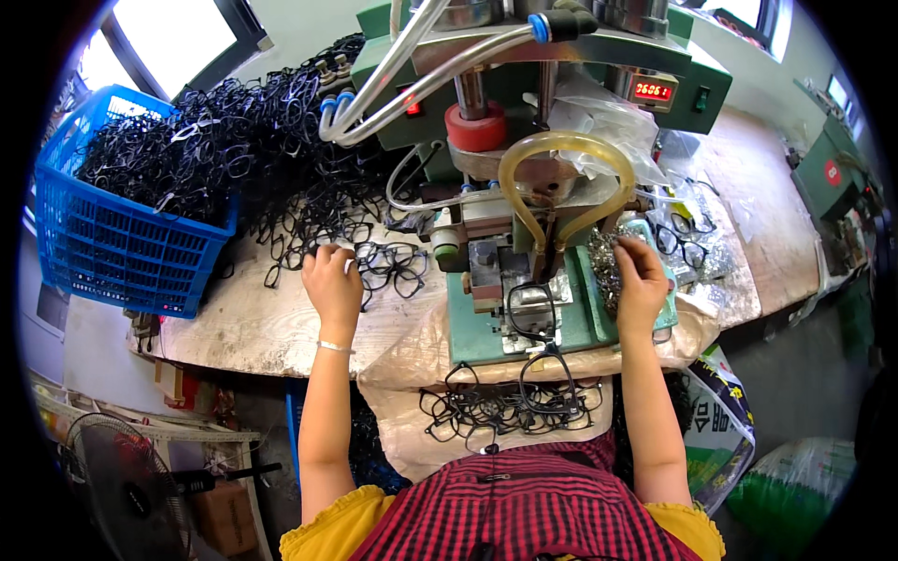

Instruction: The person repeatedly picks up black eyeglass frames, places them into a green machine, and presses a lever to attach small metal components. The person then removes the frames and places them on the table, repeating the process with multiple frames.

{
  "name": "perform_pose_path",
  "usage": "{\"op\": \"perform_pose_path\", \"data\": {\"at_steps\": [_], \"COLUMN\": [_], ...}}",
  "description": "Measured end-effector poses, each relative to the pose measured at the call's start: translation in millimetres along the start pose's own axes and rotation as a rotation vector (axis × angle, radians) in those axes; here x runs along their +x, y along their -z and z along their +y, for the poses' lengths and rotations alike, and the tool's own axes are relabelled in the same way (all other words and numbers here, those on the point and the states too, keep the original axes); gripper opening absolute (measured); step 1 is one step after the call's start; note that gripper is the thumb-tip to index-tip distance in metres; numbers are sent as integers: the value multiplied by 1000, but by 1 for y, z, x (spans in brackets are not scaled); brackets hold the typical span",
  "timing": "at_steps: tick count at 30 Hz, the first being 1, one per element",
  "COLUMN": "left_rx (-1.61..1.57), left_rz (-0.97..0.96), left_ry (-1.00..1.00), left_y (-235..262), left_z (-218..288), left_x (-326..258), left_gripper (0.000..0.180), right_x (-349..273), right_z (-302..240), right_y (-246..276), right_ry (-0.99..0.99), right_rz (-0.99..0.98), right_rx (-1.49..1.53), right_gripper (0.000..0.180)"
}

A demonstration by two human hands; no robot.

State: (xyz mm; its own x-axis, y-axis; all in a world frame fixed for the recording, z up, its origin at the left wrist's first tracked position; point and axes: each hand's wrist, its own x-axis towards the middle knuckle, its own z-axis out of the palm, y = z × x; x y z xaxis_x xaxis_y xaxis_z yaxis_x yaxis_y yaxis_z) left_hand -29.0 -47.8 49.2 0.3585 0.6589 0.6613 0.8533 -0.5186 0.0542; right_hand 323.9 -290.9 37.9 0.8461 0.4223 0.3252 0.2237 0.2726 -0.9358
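My left hand (333, 288) is over the wooden table, fingers curled down at the edge of a spread of black eyeglass frames (397, 266). Its fingertips are partly hidden, so what they hold cannot be made out. At a heap of small metal parts (604, 266), my right hand (642, 285) has thumb and fingers pinched together; anything between them is too small to name. Between my hands stands a green press machine (468, 323). A black eyeglass frame (533, 329) sits at its metal fixture, below the curved yellowish tube (567, 138). Several more frames (496, 411) lie on the covering over my lap.
A blue plastic basket (131, 234) heaped with black frames stands at the left, beside a larger pile (281, 131). Clear hoses (412, 89) cross above the work area. Bagged parts (697, 252) lie at the right. A fan (126, 486) stands at the lower left.
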Motion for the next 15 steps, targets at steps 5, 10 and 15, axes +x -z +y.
{"op": "perform_pose_path", "data": {"at_steps": [5, 10, 15], "left_rx": [274, -205, -1232], "left_rz": [-206, 32, -155], "left_ry": [61, 148, 562], "left_y": [-70, -41, -31], "left_z": [-13, -15, 20], "left_x": [-3, -17, -20], "left_gripper": [19, 22, 12], "right_x": [-21, -42, -29], "right_z": [-21, -34, -82], "right_y": [27, 73, 10], "right_ry": [162, 116, 310], "right_rz": [27, -1, -348], "right_rx": [-460, -499, -322], "right_gripper": [13, 10, 15]}}
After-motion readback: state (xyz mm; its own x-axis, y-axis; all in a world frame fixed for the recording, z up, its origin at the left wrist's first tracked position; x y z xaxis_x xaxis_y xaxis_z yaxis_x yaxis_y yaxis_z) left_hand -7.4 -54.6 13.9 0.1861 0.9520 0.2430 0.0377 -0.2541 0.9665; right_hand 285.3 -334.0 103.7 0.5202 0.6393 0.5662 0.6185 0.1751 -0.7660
